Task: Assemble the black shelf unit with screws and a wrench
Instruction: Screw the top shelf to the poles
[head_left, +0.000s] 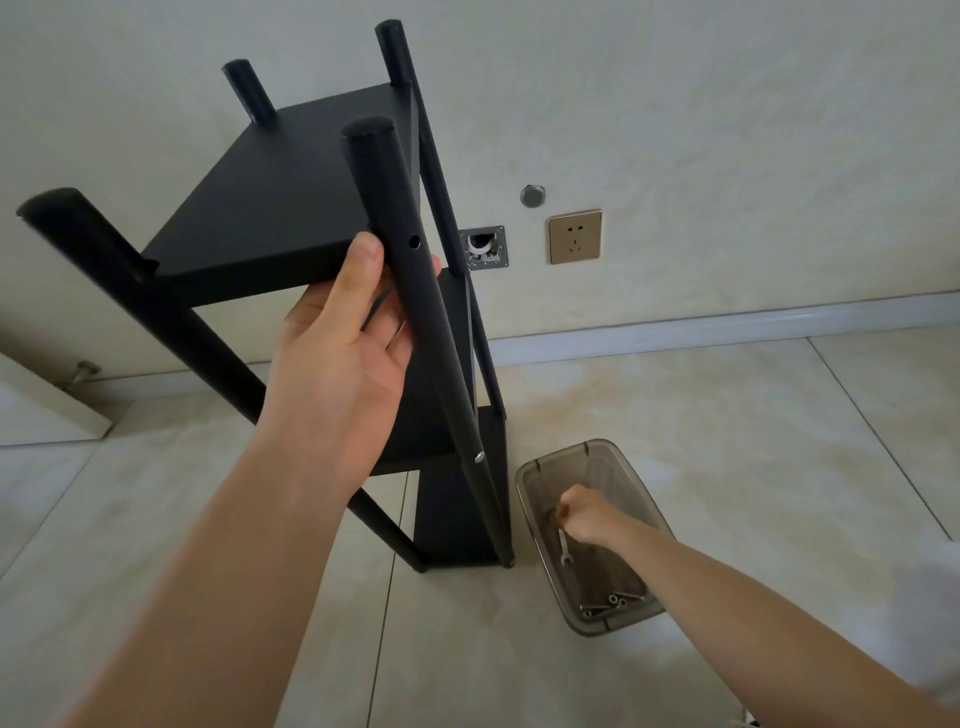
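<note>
Beside the translucent grey plastic bin (524, 486): black shelf unit (291, 208) upright on tile | left hand (343, 358) grips its front post | right hand (584, 514) in bin, fingers curled, hold unclear | silver wrench (565, 548), screws (605, 605) inside.

no text, label, brand, number or sign can be read anywhere in view: the black shelf unit (270, 208), the wall socket (574, 236) and the clear bin (592, 535) on the floor all show plain, unmarked surfaces.
</note>
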